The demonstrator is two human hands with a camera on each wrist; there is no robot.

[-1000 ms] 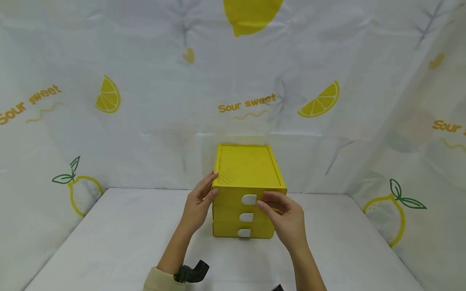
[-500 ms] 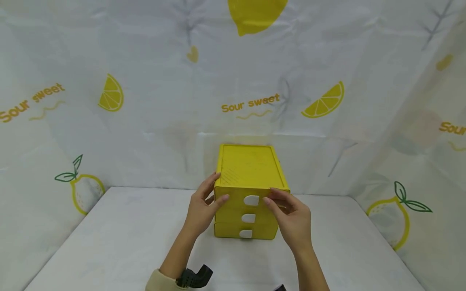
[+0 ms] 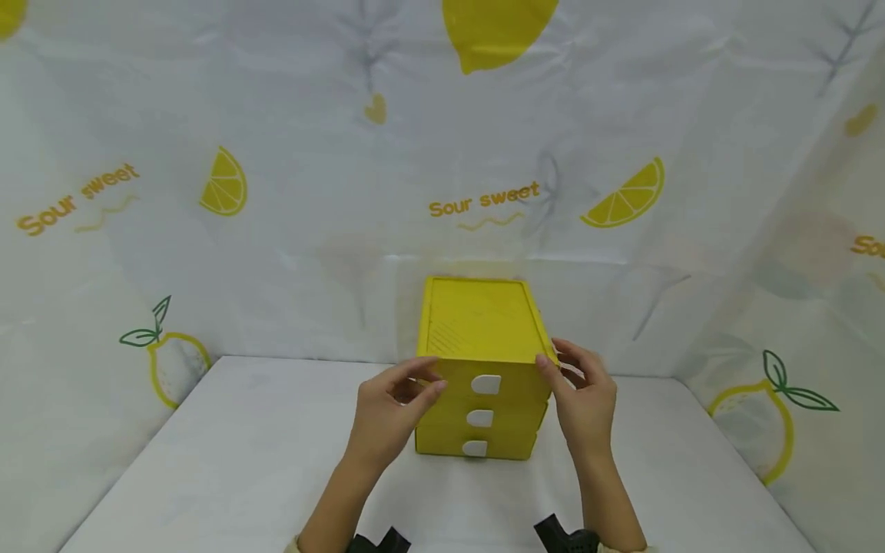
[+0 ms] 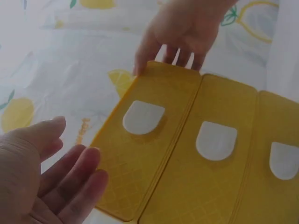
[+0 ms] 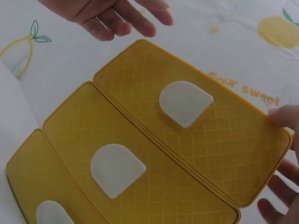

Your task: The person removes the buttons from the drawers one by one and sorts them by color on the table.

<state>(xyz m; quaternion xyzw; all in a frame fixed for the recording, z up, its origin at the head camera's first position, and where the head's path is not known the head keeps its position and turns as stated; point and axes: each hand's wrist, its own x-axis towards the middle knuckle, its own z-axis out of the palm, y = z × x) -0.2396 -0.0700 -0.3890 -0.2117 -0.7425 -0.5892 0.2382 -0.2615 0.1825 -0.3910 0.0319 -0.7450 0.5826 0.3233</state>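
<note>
A yellow drawer box [image 3: 484,322] with three stacked drawers stands on the table, its front towards me. Each drawer front carries a white rounded handle, the top one [image 3: 486,384] being nearest the lid. My left hand [image 3: 387,411] hovers at the front left corner, fingers loosely bent and apart, holding nothing; in the left wrist view a small gap shows at its thumb [image 4: 44,135]. At the upper right front corner, my right hand [image 3: 584,399] touches the box with its thumb [image 5: 284,115] on the top edge. Its other fingers lie along the right side, partly hidden.
A white table [image 3: 276,461] surrounds the box. Behind it hangs a white curtain [image 3: 311,230] printed with lemons and words, close to the back of the box. Dark camera mounts [image 3: 567,535] sit on both wrists.
My left hand has come off the left side of the box towards me. The right hand has slid from beside the top handle to the upper right corner. The drawers look unchanged.
</note>
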